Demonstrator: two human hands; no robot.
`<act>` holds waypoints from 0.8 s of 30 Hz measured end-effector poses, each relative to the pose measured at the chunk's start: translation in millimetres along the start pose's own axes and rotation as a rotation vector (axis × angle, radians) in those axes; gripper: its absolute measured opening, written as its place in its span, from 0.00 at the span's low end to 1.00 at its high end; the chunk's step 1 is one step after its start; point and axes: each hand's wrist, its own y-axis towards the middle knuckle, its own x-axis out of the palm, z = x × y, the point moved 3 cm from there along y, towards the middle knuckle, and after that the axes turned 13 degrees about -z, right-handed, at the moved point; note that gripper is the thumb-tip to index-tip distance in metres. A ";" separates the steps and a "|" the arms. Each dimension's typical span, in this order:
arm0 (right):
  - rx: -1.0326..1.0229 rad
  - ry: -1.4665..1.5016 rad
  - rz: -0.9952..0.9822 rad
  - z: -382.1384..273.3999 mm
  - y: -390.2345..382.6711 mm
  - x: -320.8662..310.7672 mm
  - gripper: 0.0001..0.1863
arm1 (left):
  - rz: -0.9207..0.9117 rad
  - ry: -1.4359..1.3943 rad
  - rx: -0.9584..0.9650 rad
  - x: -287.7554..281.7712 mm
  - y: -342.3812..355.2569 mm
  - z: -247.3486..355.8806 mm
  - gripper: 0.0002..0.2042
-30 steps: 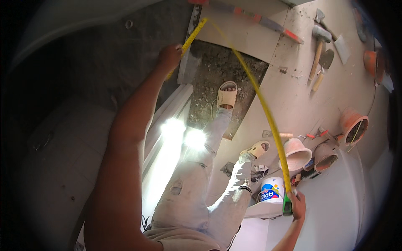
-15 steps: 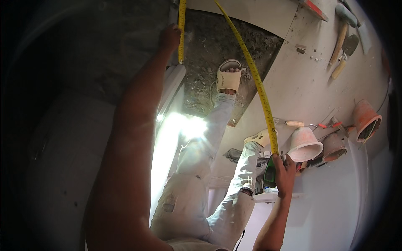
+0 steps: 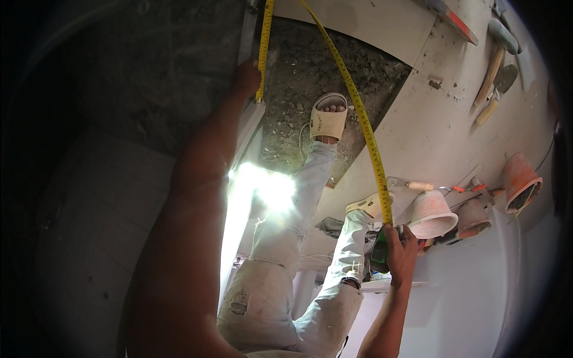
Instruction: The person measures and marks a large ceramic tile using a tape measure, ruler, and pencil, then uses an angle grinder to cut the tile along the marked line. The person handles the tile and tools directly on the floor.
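My right hand (image 3: 403, 253) is closed round a green and black tape measure (image 3: 380, 253), low and right of my legs. Its yellow blade (image 3: 365, 125) arcs up past the top edge of the view, and a second stretch of blade comes back down at the upper left. There my left hand (image 3: 247, 79) is closed on the blade near its end, beside a pale upright frame edge (image 3: 253, 113). The blade's tip rests close to the top of that edge. My left fingers are dark and partly hidden.
My sandalled foot (image 3: 328, 116) stands on rubble-strewn bare ground (image 3: 286, 77) framed by pale tiles (image 3: 412, 113). To the right lie a mallet (image 3: 498, 53), a trowel (image 3: 498, 86), a white bucket (image 3: 433, 215) and an orange bucket (image 3: 520, 182). Bright light (image 3: 262, 185) glares beside my leg.
The view has shifted slightly, so the floor and tools sit a little lower in it. Both hands keep their hold on the tape measure.
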 end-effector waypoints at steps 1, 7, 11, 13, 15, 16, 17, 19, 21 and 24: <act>0.008 -0.003 0.003 -1.3 -0.2 -0.5 0.24 | -0.011 -0.010 -0.002 -0.6 -1.7 2.5 0.12; 0.035 -0.002 0.037 0.2 -0.3 0.1 0.20 | 0.039 0.062 0.022 -1.6 -3.6 -2.7 0.11; 0.029 0.008 0.024 -1.9 -3.4 -2.3 0.19 | 0.065 0.072 0.015 -3.9 -3.6 -2.9 0.10; 0.006 0.025 0.024 -1.4 -2.0 -3.2 0.19 | 0.036 0.067 0.004 -6.4 -3.6 1.1 0.10; -0.002 0.031 0.023 -3.2 -2.5 -4.1 0.18 | 0.017 0.062 -0.004 -8.3 -4.6 6.0 0.11; -0.009 0.043 0.030 -1.5 -1.8 -4.1 0.18 | 0.012 0.058 -0.007 -8.9 -5.4 8.9 0.11; -0.016 0.056 0.038 2.3 -0.7 -3.6 0.18 | 0.007 0.056 -0.009 -9.3 -6.2 12.8 0.11; -0.017 0.054 0.037 1.6 -1.9 -5.1 0.18 | 0.021 -0.003 -0.028 -6.4 -2.8 5.5 0.11; 0.003 0.035 0.028 -6.0 -6.8 -6.1 0.18 | 0.047 0.008 -0.019 -4.6 -4.0 1.1 0.11; 0.025 -0.023 0.001 -0.6 -17.7 -8.4 0.19 | -0.011 0.373 0.121 -1.2 -8.2 -7.4 0.12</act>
